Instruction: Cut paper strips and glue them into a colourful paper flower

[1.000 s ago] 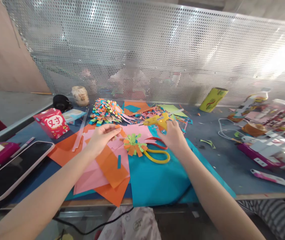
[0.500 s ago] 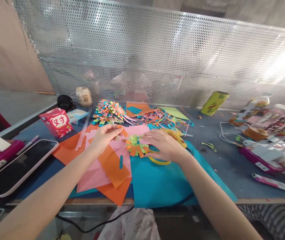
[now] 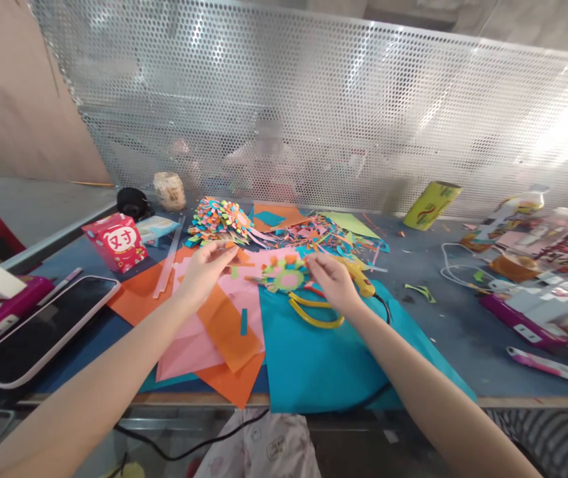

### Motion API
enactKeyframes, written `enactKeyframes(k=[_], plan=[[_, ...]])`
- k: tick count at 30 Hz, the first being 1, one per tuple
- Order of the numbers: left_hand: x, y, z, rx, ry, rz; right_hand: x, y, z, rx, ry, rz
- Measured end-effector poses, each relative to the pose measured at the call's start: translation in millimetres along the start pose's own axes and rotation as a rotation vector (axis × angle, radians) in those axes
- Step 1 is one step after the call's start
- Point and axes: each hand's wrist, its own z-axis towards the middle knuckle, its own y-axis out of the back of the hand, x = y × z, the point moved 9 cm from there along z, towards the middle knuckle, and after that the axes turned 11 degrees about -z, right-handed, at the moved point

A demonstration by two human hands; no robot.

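Observation:
My right hand pinches the edge of a paper flower with green, orange and pink petals, which is slightly blurred. To its left, my left hand has its fingertips closed on a small orange paper piece. Below the flower, yellow-handled scissors lie on a blue paper sheet. Just beyond my right hand lies a yellow glue gun, partly hidden. Under my left forearm are pink sheets and an orange strip with a small blue strip on it.
Finished fringed paper flowers and a heap of paper scraps lie toward the perforated metal screen. On the left are a phone and a red packet. A yellow can and a cutter knife are on the right.
My right hand has gone from spread over the flower to pinching its edge, and the flower is lifted and turned. The left hand keeps its pinch, nearly in place.

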Motion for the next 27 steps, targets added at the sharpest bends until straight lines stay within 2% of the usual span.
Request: enactKeyframes(k=[2, 4, 8, 11, 15, 20, 27], plan=[[0.6, 1.8, 0.1, -0.026, 0.016, -0.018, -22.4, -2.7, -1.8, -0.034, -0.269, 0.381], [1.8, 1.2, -0.3, -0.025, 0.031, -0.017, -32.8, -14.3, -6.9, -0.004, -0.457, 0.659], [7.8, -1.4, -1.7, 0.008, 0.068, 0.0, -34.8, -25.0, -14.9, 0.026, -0.632, 0.846], [14.2, -3.0, -2.6, 0.033, 0.11, 0.002, -31.3, -29.2, -17.4, 0.076, -0.677, 0.878], [17.9, -4.8, -2.6, 0.058, 0.124, 0.001, -29.8, -31.2, -19.7, 0.082, -0.713, 0.901], [17.8, -5.6, -3.5, 0.06, 0.119, 0.025, -29.8, -40.7, -26.0, 0.175, -0.75, 0.736], [10.7, -3.3, -5.8, -0.001, 0.099, 0.02, -22.1, -47.2, -24.5, 0.303, -0.62, 0.729]])
